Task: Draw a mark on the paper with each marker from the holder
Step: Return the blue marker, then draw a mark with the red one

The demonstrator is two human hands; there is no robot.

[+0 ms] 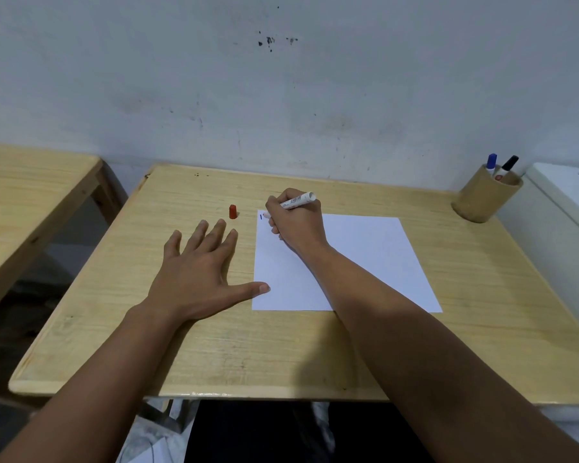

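Head view: the right hand (pixel 296 222) grips a white marker (pixel 297 200), its tip at the paper's (pixel 365 259) far-left corner beside a short blue mark (pixel 261 216); the left hand (pixel 198 272) lies flat and open on the tabletop (pixel 214 355), thumb touching the paper's edge; a red cap (pixel 233 211) stands just beyond its fingers; the holder (pixel 485 198) sits far right with two markers.

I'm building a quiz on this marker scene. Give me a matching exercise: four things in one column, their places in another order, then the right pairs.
Things:
1. red cap
2. white marker
3. blue-capped marker
4. left hand

Places:
A. in the holder
B. flat on the table, thumb touching the paper
C. gripped in the right hand
D. upright on the table, left of the paper

Pairs: 1-D, 2-C, 3-A, 4-B
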